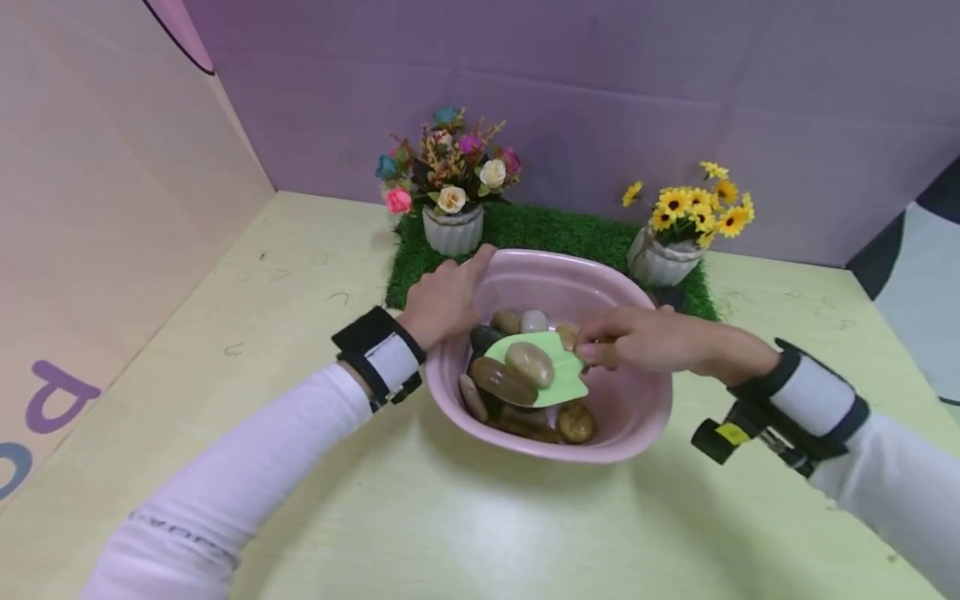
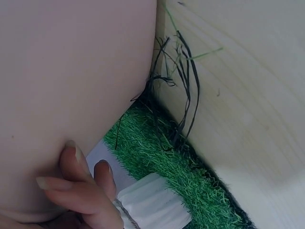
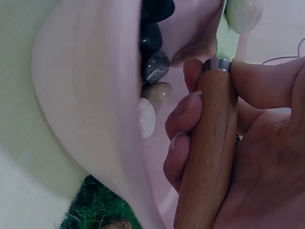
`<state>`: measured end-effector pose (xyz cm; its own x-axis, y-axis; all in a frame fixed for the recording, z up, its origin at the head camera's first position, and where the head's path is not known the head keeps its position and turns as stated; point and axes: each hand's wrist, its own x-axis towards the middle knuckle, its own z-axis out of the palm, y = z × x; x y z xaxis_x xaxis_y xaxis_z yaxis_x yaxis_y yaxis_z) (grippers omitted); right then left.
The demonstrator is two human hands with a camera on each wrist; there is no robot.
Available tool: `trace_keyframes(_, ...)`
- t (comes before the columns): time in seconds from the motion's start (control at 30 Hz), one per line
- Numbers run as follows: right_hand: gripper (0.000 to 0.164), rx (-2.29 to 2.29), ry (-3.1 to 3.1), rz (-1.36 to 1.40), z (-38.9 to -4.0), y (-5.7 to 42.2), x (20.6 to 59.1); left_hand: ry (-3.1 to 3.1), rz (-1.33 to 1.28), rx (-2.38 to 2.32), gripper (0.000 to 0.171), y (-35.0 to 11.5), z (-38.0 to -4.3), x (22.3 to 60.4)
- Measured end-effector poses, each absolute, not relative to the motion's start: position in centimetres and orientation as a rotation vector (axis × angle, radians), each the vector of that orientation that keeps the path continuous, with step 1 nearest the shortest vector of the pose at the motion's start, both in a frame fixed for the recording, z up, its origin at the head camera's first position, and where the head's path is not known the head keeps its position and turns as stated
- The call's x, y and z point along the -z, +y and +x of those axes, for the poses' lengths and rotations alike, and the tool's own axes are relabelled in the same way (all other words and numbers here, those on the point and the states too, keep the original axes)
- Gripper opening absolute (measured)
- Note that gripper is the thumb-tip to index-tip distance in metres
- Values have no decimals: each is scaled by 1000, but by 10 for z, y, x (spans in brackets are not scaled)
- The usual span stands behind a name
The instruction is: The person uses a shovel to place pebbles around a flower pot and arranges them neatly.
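Observation:
A pink plastic basin (image 1: 600, 450) holds several smooth stones. My left hand (image 1: 442, 304) grips its left rim; in the left wrist view, bent fingers (image 2: 86, 198) lie against the outer wall. Over the stones, my right hand (image 1: 648, 337) holds a small garden trowel by its wooden handle (image 3: 209, 152), thumb near the metal collar. The trowel's light green blade (image 1: 566, 383) carries a pale oval stone (image 1: 530, 364), and a brown oval stone (image 1: 502, 382) overlaps its left edge. Dark, grey and white stones (image 3: 147, 118) show inside the basin in the right wrist view.
Behind the basin lies a strip of artificial grass (image 1: 558, 229) on the pale wooden table (image 1: 465, 533). A white pot of mixed flowers (image 1: 453, 229) stands at its left, a pot of yellow flowers (image 1: 663, 254) at its right. A purple backdrop (image 1: 570, 100) closes the rear.

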<state>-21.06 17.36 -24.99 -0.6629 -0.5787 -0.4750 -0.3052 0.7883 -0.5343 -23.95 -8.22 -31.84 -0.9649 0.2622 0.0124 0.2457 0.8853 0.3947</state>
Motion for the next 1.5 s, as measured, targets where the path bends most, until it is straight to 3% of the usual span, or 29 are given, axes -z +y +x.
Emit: trace_keyframes(1.5,56,419,2585,-374,-256,236,199,3000,407,-627,73,-82,-238,317)
